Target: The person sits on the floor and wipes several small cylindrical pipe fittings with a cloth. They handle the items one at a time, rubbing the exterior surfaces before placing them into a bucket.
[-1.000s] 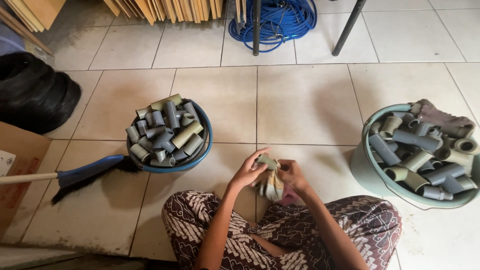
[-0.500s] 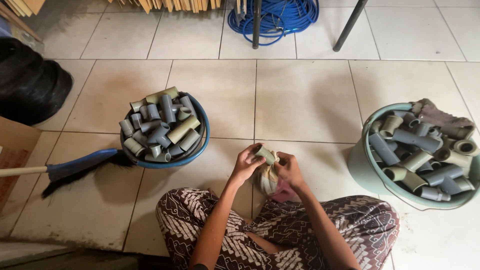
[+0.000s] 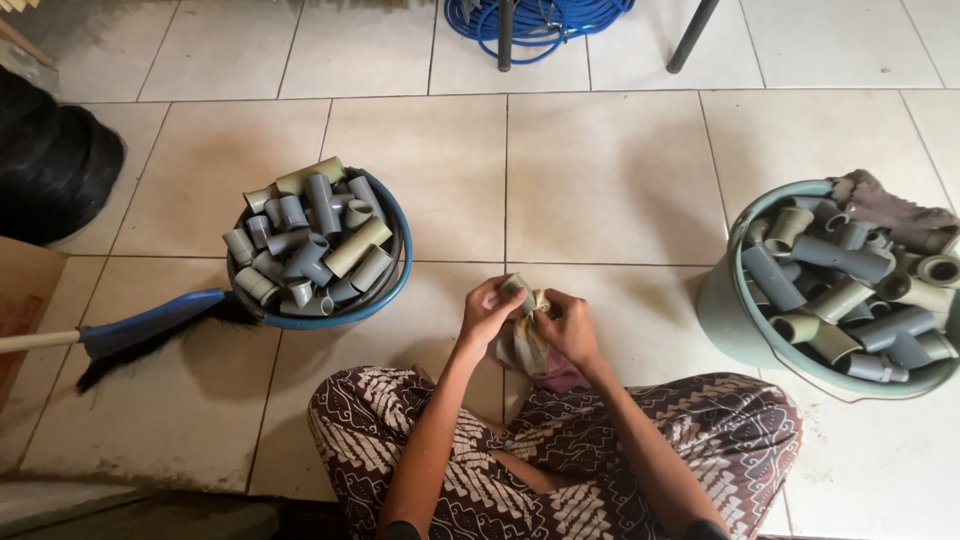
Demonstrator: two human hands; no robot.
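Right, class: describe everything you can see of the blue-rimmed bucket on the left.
The blue-rimmed bucket stands upright on the pale tiled floor, to the left of the seated person's knees. It looks like dark plastic with a bright blue rim. It is heaped above the rim with short grey and olive pipe pieces lying at all angles. A blue-headed brush lies against its lower left side. No hand touches it.

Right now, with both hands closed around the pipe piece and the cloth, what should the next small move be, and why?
Probably turn the pipe piece a little inside the cloth. The left hand pinches its exposed end while the right hand presses the cloth around it, so only part of its surface is covered.
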